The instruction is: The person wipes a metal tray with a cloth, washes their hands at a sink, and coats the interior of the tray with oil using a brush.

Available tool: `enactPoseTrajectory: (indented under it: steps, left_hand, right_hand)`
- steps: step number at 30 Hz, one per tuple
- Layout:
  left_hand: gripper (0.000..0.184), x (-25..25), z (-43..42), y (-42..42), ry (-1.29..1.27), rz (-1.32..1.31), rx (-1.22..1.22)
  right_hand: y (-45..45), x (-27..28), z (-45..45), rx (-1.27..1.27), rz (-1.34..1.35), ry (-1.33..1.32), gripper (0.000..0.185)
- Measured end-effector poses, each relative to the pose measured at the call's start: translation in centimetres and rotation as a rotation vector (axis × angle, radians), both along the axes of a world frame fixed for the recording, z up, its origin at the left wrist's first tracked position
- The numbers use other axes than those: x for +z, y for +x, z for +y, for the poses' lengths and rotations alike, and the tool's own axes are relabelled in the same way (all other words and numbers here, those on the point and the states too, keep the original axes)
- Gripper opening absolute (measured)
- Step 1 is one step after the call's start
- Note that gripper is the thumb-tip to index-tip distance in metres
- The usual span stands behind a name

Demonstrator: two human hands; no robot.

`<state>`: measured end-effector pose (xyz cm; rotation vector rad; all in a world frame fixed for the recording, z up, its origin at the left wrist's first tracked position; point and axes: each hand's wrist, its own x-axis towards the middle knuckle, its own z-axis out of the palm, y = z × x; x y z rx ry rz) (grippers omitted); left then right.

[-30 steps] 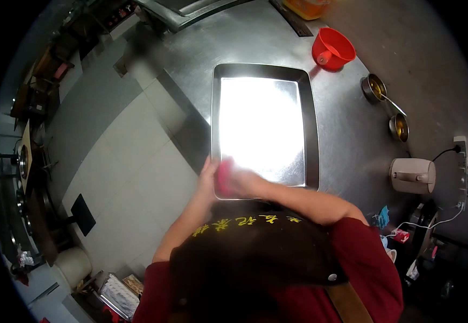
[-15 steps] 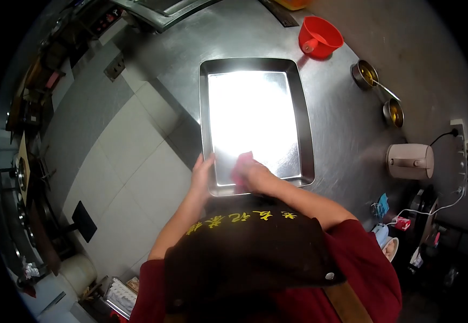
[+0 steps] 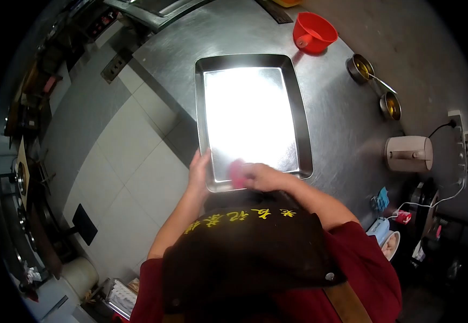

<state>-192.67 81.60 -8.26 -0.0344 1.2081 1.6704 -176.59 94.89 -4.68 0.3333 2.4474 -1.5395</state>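
Observation:
A rectangular metal baking pan lies on the steel worktop in front of me, its floor bright with glare. My left hand is closed on the pan's left side near the front corner, thumb over the rim. Inside the pan's near end, my right hand holds a pink cloth against or just over the floor. Motion blurs the cloth, so its exact contact is unclear.
On the steel worktop, a red plastic scoop stands beyond the pan. Along the right are a metal bowl of yellow liquid with a spoon, a smaller bowl and a pale kettle. Tiled floor lies left.
My right hand and the pink cloth have shifted slightly toward the pan's near edge. My left hand keeps its hold on the rim. The whole view has moved a little.

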Motion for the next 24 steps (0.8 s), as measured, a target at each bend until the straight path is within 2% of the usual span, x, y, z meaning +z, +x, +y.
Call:
enactPoseTrajectory:
  steps: [1, 3, 5, 7, 9, 10, 12, 14, 15, 18, 19, 21, 22, 23, 24]
  left_hand:
    - [0.040, 0.7, 0.1, 0.1, -0.006, -0.022, 0.008]
    - [0.040, 0.9, 0.3, 0.1, -0.009, -0.043, 0.004]
    - [0.041, 0.0, 0.2, -0.1, -0.013, -0.023, 0.007]
    - [0.043, 0.1, 0.1, -0.2, 0.007, -0.027, -0.018]
    - [0.045, 1.1, 0.2, -0.3, -0.017, -0.055, -0.045]
    - [0.047, 0.6, 0.0, -0.6, -0.011, -0.065, -0.080]
    - [0.047, 0.8, -0.1, -0.6, -0.023, -0.062, -0.076]
    - [0.047, 1.0, 0.0, -0.5, -0.021, -0.054, -0.082]
    - [0.047, 1.0, 0.0, -0.5, -0.015, -0.049, -0.084]
    - [0.047, 1.0, 0.3, -0.3, -0.067, -0.016, -0.071]
    - [0.047, 1.0, 0.4, -0.5, -0.077, -0.016, -0.097]
    - [0.046, 0.7, 0.2, -0.6, -0.125, -0.002, -0.070]
    - [0.044, 1.4, 0.2, -0.8, -0.066, -0.014, -0.103]
    - [0.044, 1.1, 0.3, -0.9, -0.065, -0.020, -0.118]
    - [0.044, 1.0, 0.3, -1.2, -0.078, -0.014, -0.142]
  right_hand:
    - [-0.4, 0.0, -1.6, -0.006, 0.199, 0.012, 0.008]
    - [0.1, 0.7, -3.1, 0.109, 0.324, 0.235, 0.003]
    - [2.4, 1.5, -2.5, 0.050, 0.356, 0.324, 0.003]
    - [5.6, 3.8, -0.3, -0.020, 0.121, 0.462, 0.005]
    - [9.5, 3.8, 2.3, -0.179, 0.083, 0.486, 0.009]
    - [11.2, 3.3, 4.0, -0.308, -0.071, 0.350, 0.012]
    - [12.0, 3.8, 5.7, -0.434, -0.211, 0.218, 0.015]
    - [12.1, 4.9, 6.6, -0.531, -0.158, 0.399, 0.017]
    - [11.9, 4.8, 6.6, -0.534, -0.152, 0.403, 0.017]
    - [12.6, 3.1, 5.4, -0.739, -0.129, 0.625, 0.017]
    - [13.5, 2.2, 4.4, -0.762, -0.142, 0.616, 0.017]
    - [15.5, 1.0, 2.0, -0.928, 0.009, 0.458, 0.020]
    - [15.9, 1.0, 1.2, -1.039, -0.008, 0.311, 0.020]
    - [16.4, 0.5, 0.8, -1.052, -0.016, 0.316, 0.020]
    - [16.5, 0.0, 0.7, -1.140, 0.003, 0.156, 0.020]
